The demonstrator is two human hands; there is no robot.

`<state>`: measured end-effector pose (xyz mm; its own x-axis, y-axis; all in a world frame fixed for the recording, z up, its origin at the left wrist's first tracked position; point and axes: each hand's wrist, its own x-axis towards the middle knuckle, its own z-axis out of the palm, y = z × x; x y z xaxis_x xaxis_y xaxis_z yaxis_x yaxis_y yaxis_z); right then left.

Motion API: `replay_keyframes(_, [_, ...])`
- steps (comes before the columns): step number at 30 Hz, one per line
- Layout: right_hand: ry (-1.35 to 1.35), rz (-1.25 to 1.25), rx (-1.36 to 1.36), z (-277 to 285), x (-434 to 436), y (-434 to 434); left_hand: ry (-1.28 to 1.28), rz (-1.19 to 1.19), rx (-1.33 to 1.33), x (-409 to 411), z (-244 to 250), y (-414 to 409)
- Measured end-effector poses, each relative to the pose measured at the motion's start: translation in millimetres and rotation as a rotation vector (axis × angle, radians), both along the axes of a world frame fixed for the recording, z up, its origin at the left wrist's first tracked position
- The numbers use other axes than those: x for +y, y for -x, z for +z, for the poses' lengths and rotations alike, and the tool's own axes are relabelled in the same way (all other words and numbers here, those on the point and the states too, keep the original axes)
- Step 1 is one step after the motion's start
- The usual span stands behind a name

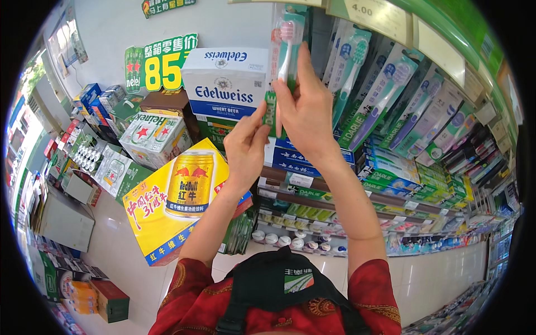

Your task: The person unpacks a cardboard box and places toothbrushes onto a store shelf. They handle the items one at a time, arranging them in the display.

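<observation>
A Darlie toothbrush pack (288, 50) stands at the end of the hanging row, a pink-and-white toothbrush visible through its clear front. My right hand (307, 104) grips its right side, with the thumb across the front and fingers along the edge. At the green lower end of the pack, my left hand (247, 144) pinches the left edge between thumb and fingers. More toothbrush packs (379, 96) hang to the right of my right hand, with green and purple brushes inside. The pack's top reaches a price-label strip (368, 12).
Boxed toothpaste (389, 171) fills the shelf under the packs, and lower shelves (301, 222) hold bottles. An Edelweiss beer carton (228, 83) stands left of the pack. A yellow Red Bull carton (180, 201) lies below my left forearm, near Heineken cartons (155, 134).
</observation>
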<state>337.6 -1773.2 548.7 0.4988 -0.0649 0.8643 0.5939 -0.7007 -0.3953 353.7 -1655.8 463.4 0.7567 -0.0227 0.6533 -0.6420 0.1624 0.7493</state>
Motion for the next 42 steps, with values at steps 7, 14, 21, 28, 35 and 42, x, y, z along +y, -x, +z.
replay_keyframes(7, [0.149,-0.221,-0.084,-19.5,15.9,26.5,-0.124,0.267,-0.245,-14.7,-11.4,-32.1])
replay_keyframes(14, [0.052,-0.386,-0.254,-46.7,-21.4,66.6,-0.189,0.098,-0.370,-22.4,2.8,37.3])
replay_keyframes(21, [-0.025,-0.361,-0.059,-54.3,-36.4,57.6,-0.230,0.016,-0.192,-55.1,0.2,33.3])
replay_keyframes(28, [-0.424,0.069,0.108,-46.8,-38.2,88.3,-0.112,-0.227,-0.040,-45.2,4.3,52.2])
replay_keyframes(35, [-0.480,0.133,0.186,-43.9,-34.9,105.4,-0.235,-0.241,-0.003,-37.2,-11.1,62.3])
replay_keyframes(42, [-0.059,0.035,0.266,-129.6,-21.9,136.6,-0.394,-0.156,-0.028,2.6,-106.4,102.4])
